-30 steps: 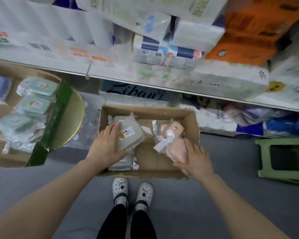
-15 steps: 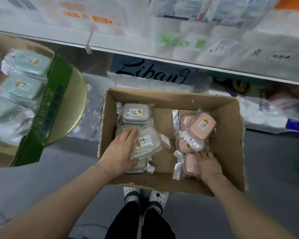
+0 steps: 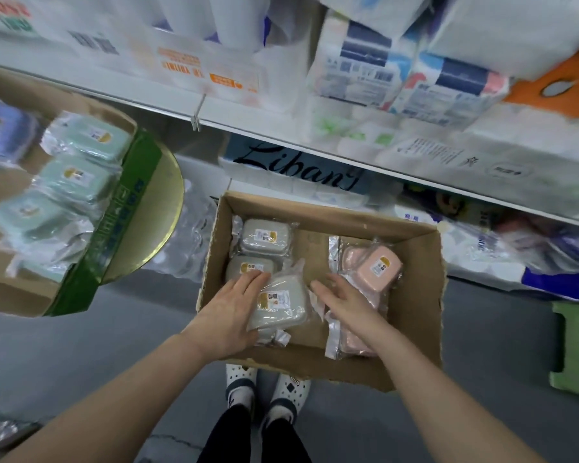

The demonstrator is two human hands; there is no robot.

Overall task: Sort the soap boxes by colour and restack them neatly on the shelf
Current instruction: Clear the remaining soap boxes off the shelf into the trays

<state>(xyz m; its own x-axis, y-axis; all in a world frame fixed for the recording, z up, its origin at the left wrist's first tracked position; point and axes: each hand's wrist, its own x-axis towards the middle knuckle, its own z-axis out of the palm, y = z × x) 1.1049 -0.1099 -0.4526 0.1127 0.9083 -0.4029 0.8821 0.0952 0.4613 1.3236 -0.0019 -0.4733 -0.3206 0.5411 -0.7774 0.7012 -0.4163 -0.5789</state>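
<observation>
Nearest, at 6 o'clock, white shoes [image 3: 239, 385] stand on the grey floor [image 3: 81, 345], just under the front wall of an open carton [image 3: 315, 365]. Both forearms reach into it. The left hand [image 3: 228, 315] lies on the left edge of a wrapped grey soap box [image 3: 281, 305], which sits tilted in the carton's 7 o'clock corner. Its fingers are straight across the box top and the thumb is hidden, so the grip reads as flat and apart, not clamped. The right hand [image 3: 345, 305] is just at 3 o'clock of that box, fingers straight and spread, its grip apart and holding nothing. Under its wrist, and on towards 2 o'clock, lie pink soap boxes [image 3: 378, 267]. Two more grey soap boxes [image 3: 264, 240] lie at 11 o'clock, the nearer one at the left fingertips. Farther off at 9 o'clock a second carton [image 3: 114, 235] holds green soap boxes [image 3: 84, 138]. At 12 o'clock the shelf [image 3: 315, 150] carries paper packs [image 3: 365, 61]. A green stool [image 3: 575, 345] stands at 3 o'clock.
</observation>
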